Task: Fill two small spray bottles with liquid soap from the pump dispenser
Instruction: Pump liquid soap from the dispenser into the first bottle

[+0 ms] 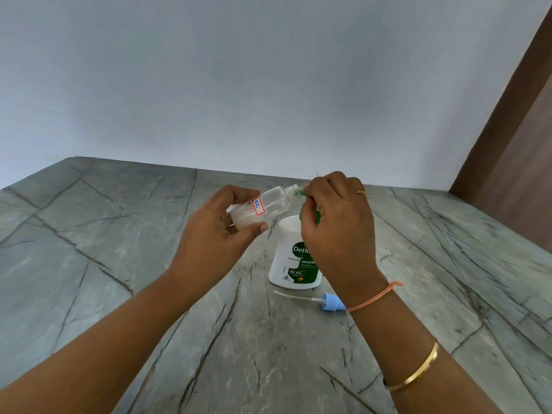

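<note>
Nearest, a gold bangle (418, 369) and an orange thread (373, 297) are sitting on the right forearm, both arms reaching out over the grey veined table (119, 234). Just beside the right wrist, a blue spray cap (332, 303) is lying on its side with its thin dip tube pointing left, presumably set down there so the bottle's neck is open for filling. Behind it the white pump dispenser (291, 252) is standing upright on the table, its green label facing the camera. The right hand (337, 222) is curling over the green pump head (317, 217), fingers wrapped around it from above, a grip suited to pressing down while steadying the nozzle. The left hand (215, 234) is pinching the base of the clear spray bottle (268, 204) between thumb and fingers, holding it in the air above the dispenser and tilting it so its open neck is meeting the nozzle tip; the slant is probably letting soap run down the inner wall rather than clogging the mouth. A cloudy white pool is already gathering at the bottle's lower end, below a red-edged sticker (259, 206), so filling is looking under way but far from full. Only 1 spray bottle is showing; the 2nd is not appearing anywhere. Beyond, a plain pale wall (268, 85) is closing the scene.
</note>
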`<state>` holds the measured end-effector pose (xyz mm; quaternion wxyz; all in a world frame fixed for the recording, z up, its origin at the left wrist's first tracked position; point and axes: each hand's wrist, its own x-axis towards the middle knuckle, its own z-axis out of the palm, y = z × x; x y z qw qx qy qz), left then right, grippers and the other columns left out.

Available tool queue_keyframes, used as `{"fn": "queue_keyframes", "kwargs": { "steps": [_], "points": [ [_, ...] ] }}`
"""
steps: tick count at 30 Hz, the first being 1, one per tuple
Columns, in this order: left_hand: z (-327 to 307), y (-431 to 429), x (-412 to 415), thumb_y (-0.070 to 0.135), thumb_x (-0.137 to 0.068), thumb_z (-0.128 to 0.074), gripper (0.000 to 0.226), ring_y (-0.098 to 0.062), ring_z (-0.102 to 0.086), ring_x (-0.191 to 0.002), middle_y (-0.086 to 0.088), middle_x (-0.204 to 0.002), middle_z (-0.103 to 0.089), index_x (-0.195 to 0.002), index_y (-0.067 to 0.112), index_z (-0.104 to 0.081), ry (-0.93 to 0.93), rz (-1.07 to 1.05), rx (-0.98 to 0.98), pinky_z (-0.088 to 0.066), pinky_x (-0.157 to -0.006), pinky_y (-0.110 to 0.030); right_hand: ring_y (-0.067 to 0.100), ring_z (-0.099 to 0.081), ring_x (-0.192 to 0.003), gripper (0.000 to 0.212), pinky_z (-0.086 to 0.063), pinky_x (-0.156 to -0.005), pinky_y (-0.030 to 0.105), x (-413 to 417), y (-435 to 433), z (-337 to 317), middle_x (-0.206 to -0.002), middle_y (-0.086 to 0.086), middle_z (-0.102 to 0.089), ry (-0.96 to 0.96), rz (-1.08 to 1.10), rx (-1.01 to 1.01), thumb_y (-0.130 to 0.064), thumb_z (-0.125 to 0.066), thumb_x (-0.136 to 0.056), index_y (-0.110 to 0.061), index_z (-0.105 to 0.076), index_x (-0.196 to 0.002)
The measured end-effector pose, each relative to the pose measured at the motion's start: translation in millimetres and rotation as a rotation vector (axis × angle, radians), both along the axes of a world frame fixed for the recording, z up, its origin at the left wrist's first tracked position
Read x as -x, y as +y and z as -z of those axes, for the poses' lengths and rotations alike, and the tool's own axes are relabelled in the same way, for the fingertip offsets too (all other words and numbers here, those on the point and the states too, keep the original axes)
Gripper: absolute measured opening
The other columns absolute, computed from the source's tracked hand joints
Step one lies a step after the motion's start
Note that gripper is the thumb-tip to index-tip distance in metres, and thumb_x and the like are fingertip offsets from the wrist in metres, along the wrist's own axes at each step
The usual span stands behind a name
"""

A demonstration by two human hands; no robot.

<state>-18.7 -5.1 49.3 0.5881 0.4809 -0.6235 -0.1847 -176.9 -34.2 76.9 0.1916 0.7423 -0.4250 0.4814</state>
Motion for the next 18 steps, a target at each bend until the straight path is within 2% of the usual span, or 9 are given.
{"fn": "queue_keyframes", "kwargs": {
  "steps": [6,9,16,18],
  "points": [
    [3,-1,1,0.022,-0.073,-0.074,0.037,-0.005,-0.064,-0.084,0.020,-0.099,-0.061,-0.099,0.040,-0.054,-0.024,-0.005,0.009,-0.052,-0.063,-0.014,0.030,-0.055,-0.074,0.011,-0.042,-0.065,0.030,0,2,-1,-0.080,0.014,-0.061,0.004,-0.009,-0.017,0.005,-0.064,-0.072,-0.001,-0.063,-0.082],
    [5,-1,2,0.021,-0.074,-0.073,0.037,-0.009,-0.064,-0.087,0.018,-0.102,-0.061,-0.101,0.038,-0.053,-0.036,-0.006,0.016,-0.053,-0.067,-0.016,0.030,-0.055,-0.077,0.010,-0.038,-0.065,0.028,3,4,-7,-0.081,0.014,-0.062,0.027,-0.005,-0.062,0.004,-0.063,-0.075,-0.001,-0.063,-0.083],
    [4,0,3,0.023,-0.074,-0.073,0.038,0.006,-0.061,-0.085,0.026,-0.097,-0.058,-0.096,0.044,-0.050,-0.067,-0.018,0.043,-0.047,-0.063,-0.006,0.029,-0.055,-0.079,0.010,-0.035,-0.066,0.025,6,2,-12,-0.084,0.013,-0.063,0.038,0.002,-0.078,0.002,-0.063,-0.077,-0.002,-0.064,-0.085],
    [5,0,3,0.023,-0.074,-0.073,0.038,0.004,-0.062,-0.084,0.027,-0.096,-0.058,-0.096,0.044,-0.050,-0.065,-0.025,0.048,-0.047,-0.063,-0.006,0.029,-0.054,-0.077,0.009,-0.038,-0.065,0.028,4,1,-8,-0.081,0.013,-0.062,0.004,-0.013,-0.035,0.004,-0.063,-0.075,-0.002,-0.063,-0.082]
  ]
}}
